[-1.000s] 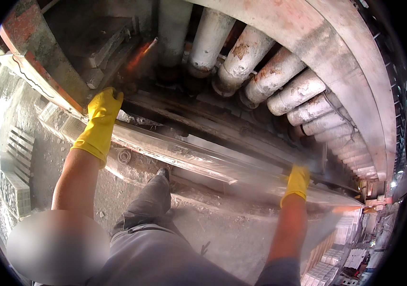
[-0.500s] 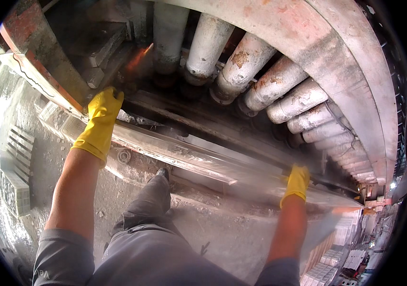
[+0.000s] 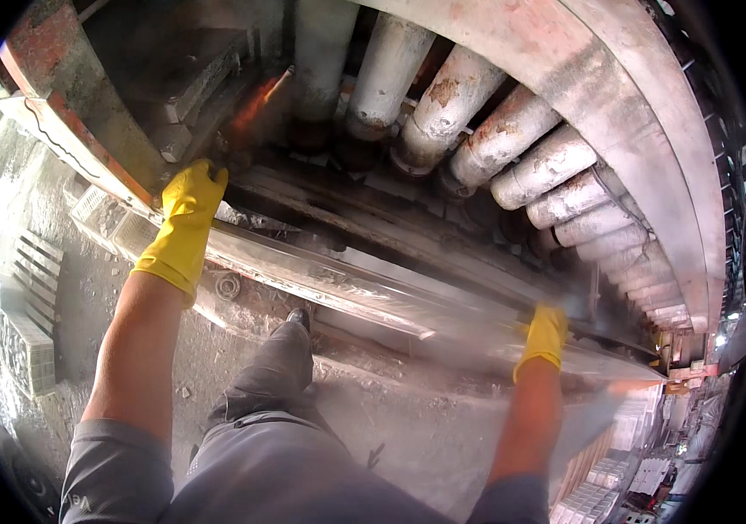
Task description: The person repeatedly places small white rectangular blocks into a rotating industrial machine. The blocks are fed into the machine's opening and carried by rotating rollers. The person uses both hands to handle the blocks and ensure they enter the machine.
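Note:
Both hands wear yellow rubber gloves. My left hand (image 3: pixel 189 199) is closed over the left end of a long, dusty metal rail (image 3: pixel 320 272), beside an upright metal post (image 3: pixel 93 113). Farther right, my right hand (image 3: pixel 545 335) is closed at the same rail, its fingertips partly hidden by haze and glare. Beyond the rail, dark parallel bars (image 3: pixel 373 218) run along the machine. Above them hangs a row of thick, whitish, rust-stained rollers (image 3: pixel 451 96) under a broad curved metal frame (image 3: pixel 600 105).
An orange glow (image 3: pixel 255 106) shows inside the machine at upper left. Crates (image 3: pixel 22 349) and a slatted pallet (image 3: pixel 37 275) stand on the dusty floor at left. Stacked pale blocks (image 3: pixel 595 498) are at lower right. My foot (image 3: pixel 299 318) is close under the rail.
The rollers and the frame above them have shifted slightly up and to the right. More of the orange glow shows. My hands and the rail have stayed in place.

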Tool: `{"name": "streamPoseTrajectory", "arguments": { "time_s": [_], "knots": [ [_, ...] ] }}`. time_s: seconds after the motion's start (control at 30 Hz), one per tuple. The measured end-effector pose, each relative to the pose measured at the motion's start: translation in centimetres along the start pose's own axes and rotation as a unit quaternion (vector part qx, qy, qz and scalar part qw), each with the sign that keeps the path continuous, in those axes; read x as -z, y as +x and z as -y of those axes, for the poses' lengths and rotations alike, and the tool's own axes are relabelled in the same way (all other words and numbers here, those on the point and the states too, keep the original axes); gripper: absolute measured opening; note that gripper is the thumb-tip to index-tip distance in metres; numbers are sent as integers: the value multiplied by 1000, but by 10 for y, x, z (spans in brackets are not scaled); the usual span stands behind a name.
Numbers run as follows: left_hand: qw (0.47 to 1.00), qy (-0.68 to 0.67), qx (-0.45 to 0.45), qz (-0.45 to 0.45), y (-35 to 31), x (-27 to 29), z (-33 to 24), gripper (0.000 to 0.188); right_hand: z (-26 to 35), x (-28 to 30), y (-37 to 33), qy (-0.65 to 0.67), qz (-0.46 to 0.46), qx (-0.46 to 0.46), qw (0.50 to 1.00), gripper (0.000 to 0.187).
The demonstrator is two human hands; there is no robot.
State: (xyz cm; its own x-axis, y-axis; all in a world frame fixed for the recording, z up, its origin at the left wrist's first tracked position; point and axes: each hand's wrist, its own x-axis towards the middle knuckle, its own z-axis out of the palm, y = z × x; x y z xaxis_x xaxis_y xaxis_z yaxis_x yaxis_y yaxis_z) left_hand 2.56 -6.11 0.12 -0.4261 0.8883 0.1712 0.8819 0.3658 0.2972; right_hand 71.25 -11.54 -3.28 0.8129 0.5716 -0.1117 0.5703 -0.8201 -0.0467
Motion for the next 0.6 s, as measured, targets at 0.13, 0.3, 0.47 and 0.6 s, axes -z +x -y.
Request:
{"name": "streamPoseTrajectory", "arguments": {
  "time_s": [0.13, 0.3, 0.47, 0.6],
  "knots": [
    [1000, -5, -8, -11, -14, 2, 11, 37, -18, -8, -3, 8, 1, -1, 1000, 61],
    [1000, -1, -5, -13, -28, 4, 24, 37, -25, -2, -24, 20, 38, -11, 999, 60],
    [1000, -5, -9, -12, -38, 4, 34, 38, -41, -8, -34, 31, 1, 11, 999, 60],
    [1000, -3, -10, -7, -45, 8, 35, 39, -58, -13, -32, 18, -26, 33, 999, 65]
  ]
}}
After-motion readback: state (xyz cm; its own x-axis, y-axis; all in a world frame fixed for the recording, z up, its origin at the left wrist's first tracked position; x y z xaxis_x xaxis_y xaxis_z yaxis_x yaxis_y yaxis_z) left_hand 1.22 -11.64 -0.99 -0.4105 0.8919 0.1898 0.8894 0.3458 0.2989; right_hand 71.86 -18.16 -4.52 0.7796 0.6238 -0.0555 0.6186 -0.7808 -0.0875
